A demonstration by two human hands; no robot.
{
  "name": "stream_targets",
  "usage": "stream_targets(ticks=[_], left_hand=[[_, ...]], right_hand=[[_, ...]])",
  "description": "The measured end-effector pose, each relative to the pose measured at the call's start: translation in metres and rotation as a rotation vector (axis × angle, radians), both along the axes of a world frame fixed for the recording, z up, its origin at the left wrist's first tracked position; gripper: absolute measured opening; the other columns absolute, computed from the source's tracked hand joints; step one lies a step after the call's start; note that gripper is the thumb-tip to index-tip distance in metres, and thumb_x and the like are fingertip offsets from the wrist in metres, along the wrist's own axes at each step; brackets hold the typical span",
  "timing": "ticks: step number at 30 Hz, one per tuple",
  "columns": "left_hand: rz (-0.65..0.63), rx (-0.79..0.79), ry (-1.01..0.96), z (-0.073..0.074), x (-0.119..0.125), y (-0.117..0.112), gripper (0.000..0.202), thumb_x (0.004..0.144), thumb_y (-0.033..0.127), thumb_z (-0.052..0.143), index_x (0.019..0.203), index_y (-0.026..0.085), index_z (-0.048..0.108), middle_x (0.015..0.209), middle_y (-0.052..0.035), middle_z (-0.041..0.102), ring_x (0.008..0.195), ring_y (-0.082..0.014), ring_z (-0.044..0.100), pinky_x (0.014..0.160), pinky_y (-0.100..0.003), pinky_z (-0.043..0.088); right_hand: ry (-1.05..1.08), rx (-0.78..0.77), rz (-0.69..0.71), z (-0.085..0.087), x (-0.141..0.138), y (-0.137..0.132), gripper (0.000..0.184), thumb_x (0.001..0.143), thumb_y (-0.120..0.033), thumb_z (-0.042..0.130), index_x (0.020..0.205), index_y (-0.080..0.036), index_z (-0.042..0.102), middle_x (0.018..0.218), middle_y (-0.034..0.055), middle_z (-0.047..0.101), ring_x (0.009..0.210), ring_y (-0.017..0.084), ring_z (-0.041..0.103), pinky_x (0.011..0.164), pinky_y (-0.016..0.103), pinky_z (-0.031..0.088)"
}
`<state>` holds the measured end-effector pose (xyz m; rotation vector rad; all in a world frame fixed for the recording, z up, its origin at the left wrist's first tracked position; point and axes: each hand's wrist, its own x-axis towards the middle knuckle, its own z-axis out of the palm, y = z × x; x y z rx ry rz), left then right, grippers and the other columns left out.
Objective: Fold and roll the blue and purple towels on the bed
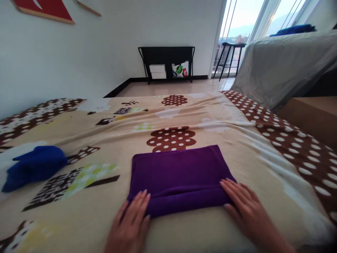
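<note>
A purple cloth (pixel 176 170), folded into a flat rectangle, lies on the patterned blanket. Along its near edge runs a thicker folded strip with a crease above it. My left hand (pixel 131 219) rests on the near left corner, fingers stretched out over the fabric and the thumb by the near edge. At the near right corner, my right hand (pixel 244 205) lies with its fingers extended on the cloth and its thumb apart, close to the edge. The undersides of both hands are hidden. To the left, a crumpled blue cloth (pixel 37 167) sits apart from both hands.
The cream blanket (pixel 110 203) has brown polka-dot borders and some wrinkles. Beyond its far edge, a black rack (pixel 167 56) holds a white box (pixel 158 71) and a printed bag (pixel 180 69). A grey cover (pixel 284 63) drapes furniture at right, near a dark stool (pixel 229 54).
</note>
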<state>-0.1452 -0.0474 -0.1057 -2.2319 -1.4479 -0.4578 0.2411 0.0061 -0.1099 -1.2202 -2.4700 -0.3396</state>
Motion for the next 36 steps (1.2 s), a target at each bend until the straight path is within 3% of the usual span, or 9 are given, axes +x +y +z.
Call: stream_targets(ticks=[2,4,10,17,21,25,27,33,36], left_hand=[[0.121,0.036,0.002,0.005,-0.023,-0.006,0.045,0.091,0.021,0.048,0.136,0.017,0.055,0.134,-0.0098,0.063,0.119,-0.0241,0.060,0.120,-0.048,0.016],[0.155,0.075,-0.021,0.015,-0.012,-0.006,0.048,0.088,0.016,0.050,0.136,0.017,0.055,0.135,-0.0100,0.062,0.121,-0.0254,0.060,0.120,-0.053,0.013],[-0.241,-0.135,-0.005,0.039,0.083,0.024,0.044,0.092,0.015,0.043,0.134,0.012,0.055,0.135,-0.0064,0.063,0.126,-0.0159,0.057,0.102,-0.031,0.044],[0.104,-0.111,0.068,0.015,-0.014,0.024,0.045,0.098,0.039,0.042,0.138,0.021,0.052,0.140,-0.0068,0.058,0.125,-0.0255,0.058,0.097,-0.045,0.045],[0.029,-0.059,0.066,0.023,0.011,0.021,0.049,0.097,0.031,0.044,0.143,0.017,0.047,0.142,-0.0086,0.055,0.130,-0.0265,0.053,0.107,-0.048,0.035],[-0.229,-0.349,0.078,0.035,0.062,0.047,0.055,0.100,0.041,0.040,0.152,0.024,0.031,0.153,0.0003,0.042,0.138,-0.0162,0.045,0.108,-0.034,0.040],[-0.168,-0.486,0.050,0.033,0.049,0.066,0.056,0.101,0.049,0.036,0.153,0.032,0.025,0.155,0.0022,0.037,0.140,-0.0179,0.042,0.109,-0.038,0.041],[0.305,-0.547,0.015,0.021,-0.059,0.094,0.056,0.098,0.050,0.038,0.151,0.036,0.028,0.160,-0.0027,0.026,0.147,-0.0293,0.030,0.113,-0.061,0.031],[0.316,-0.426,0.066,0.029,-0.042,0.091,0.053,0.099,0.039,0.038,0.151,0.030,0.033,0.160,-0.0055,0.026,0.147,-0.0303,0.030,0.112,-0.061,0.032]], right_hand=[[0.033,0.025,-0.103,-0.001,0.020,0.001,0.051,0.097,-0.034,0.048,0.145,-0.018,0.045,0.142,0.0075,0.054,0.132,0.024,0.050,0.109,0.045,0.031],[0.082,0.056,-0.119,0.004,0.010,-0.003,0.047,0.096,-0.030,0.051,0.141,-0.018,0.049,0.142,0.0083,0.055,0.132,0.026,0.050,0.109,0.047,0.031],[0.078,-0.133,0.154,0.027,-0.079,-0.005,0.047,0.098,-0.042,0.047,0.140,-0.021,0.051,0.142,0.0010,0.055,0.128,0.018,0.054,0.107,0.039,0.038],[0.021,-0.073,-0.145,0.002,0.011,0.026,0.051,0.099,-0.048,0.044,0.142,-0.021,0.049,0.145,0.0051,0.051,0.133,0.025,0.049,0.105,0.048,0.039],[0.039,-0.110,-0.038,0.016,-0.011,0.012,0.053,0.099,-0.044,0.045,0.147,-0.022,0.043,0.153,0.0053,0.040,0.140,0.024,0.041,0.111,0.047,0.035],[-0.007,-0.453,0.267,0.039,-0.069,0.020,0.063,0.099,-0.057,0.037,0.154,-0.029,0.028,0.157,-0.0005,0.031,0.144,0.019,0.035,0.114,0.042,0.037],[0.001,-0.566,0.191,0.041,-0.068,0.043,0.063,0.098,-0.063,0.031,0.153,-0.032,0.031,0.158,-0.0012,0.029,0.146,0.021,0.031,0.117,0.046,0.033],[0.000,-0.585,-0.169,0.028,0.009,0.104,0.063,0.099,-0.064,0.027,0.154,-0.033,0.028,0.160,-0.0006,0.021,0.150,0.022,0.018,0.122,0.052,0.018],[0.048,-0.499,-0.166,0.035,-0.003,0.099,0.062,0.099,-0.061,0.031,0.153,-0.030,0.033,0.160,0.0022,0.023,0.150,0.022,0.017,0.122,0.050,0.019]])
